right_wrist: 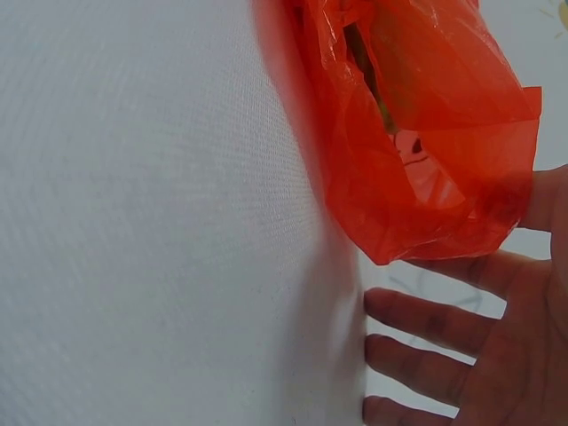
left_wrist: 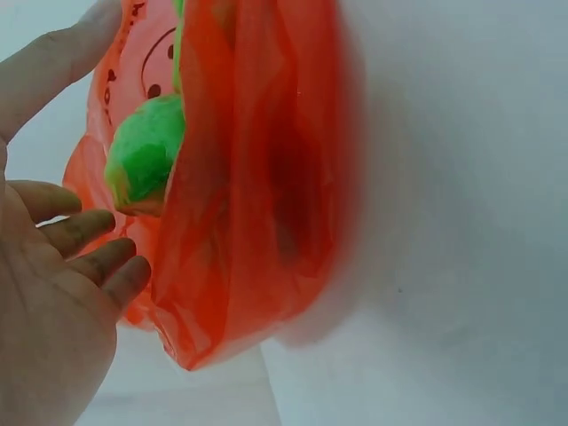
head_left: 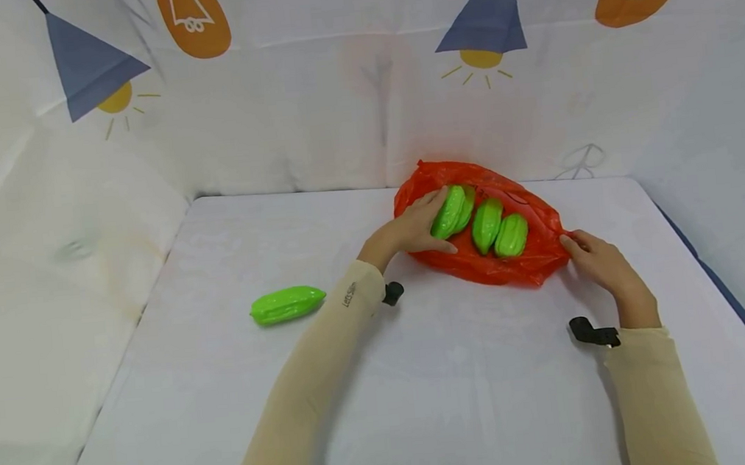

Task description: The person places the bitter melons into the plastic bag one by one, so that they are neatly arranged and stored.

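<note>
A red plastic bag (head_left: pixel 546 236) lies at the back of the table with its mouth spread, and several glossy green ridged fruits (head_left: pixel 511 235) sit in it. My left hand (head_left: pixel 415 227) is over the bag's left side, thumb and fingers spread beside the leftmost fruit (head_left: pixel 448 212). In the left wrist view the relaxed fingers (left_wrist: pixel 105 257) stand next to a green fruit (left_wrist: pixel 146 151) with nothing in their grasp. At the bag's right corner my right hand (head_left: pixel 605 267) pinches the plastic between thumb and forefinger; its other fingers (right_wrist: pixel 426 319) are extended.
Another green ridged fruit (head_left: pixel 288 304) lies alone on the white table (head_left: pixel 466 387), left of my left forearm. Behind the table hangs a pale cloth (head_left: pixel 309 120) printed with lamps and bulbs. Black wrist camera pieces (head_left: pixel 594 333) stick out from both sleeves.
</note>
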Demonstrator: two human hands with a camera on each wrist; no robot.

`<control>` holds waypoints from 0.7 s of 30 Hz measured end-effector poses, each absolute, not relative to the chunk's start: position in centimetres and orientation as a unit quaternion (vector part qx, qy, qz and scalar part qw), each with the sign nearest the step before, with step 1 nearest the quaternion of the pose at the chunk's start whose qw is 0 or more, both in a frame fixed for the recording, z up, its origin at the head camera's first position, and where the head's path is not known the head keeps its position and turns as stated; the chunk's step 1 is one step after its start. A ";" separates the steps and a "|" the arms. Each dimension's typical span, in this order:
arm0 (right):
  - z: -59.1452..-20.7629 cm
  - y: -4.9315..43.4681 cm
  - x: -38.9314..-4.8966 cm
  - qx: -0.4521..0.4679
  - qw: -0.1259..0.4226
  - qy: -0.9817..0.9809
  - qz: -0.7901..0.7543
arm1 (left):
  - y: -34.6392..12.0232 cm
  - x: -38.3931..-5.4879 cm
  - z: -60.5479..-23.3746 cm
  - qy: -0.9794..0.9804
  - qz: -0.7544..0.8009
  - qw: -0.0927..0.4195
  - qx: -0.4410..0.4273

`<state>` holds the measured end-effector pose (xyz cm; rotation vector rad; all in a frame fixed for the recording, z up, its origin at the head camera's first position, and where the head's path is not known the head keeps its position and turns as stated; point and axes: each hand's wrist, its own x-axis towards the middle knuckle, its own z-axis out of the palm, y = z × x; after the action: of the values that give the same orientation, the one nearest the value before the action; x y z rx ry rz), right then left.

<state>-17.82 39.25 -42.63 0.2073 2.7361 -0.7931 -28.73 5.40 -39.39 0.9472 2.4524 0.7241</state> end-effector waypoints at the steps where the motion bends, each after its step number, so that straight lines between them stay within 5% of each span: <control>1: -42.7 39.3 -17.8 0.072 0.144 0.948 -0.274 | 5.3 -28.6 -39.5 0.879 0.262 0.207 0.342; 21: -42.6 39.4 -18.0 0.072 0.139 0.950 -0.270 | 0.7 -26.2 -39.4 0.872 0.298 0.153 0.357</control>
<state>-17.97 39.35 -42.61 0.2086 2.7452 -0.7807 -26.21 0.71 -39.40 1.0234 2.5004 0.8539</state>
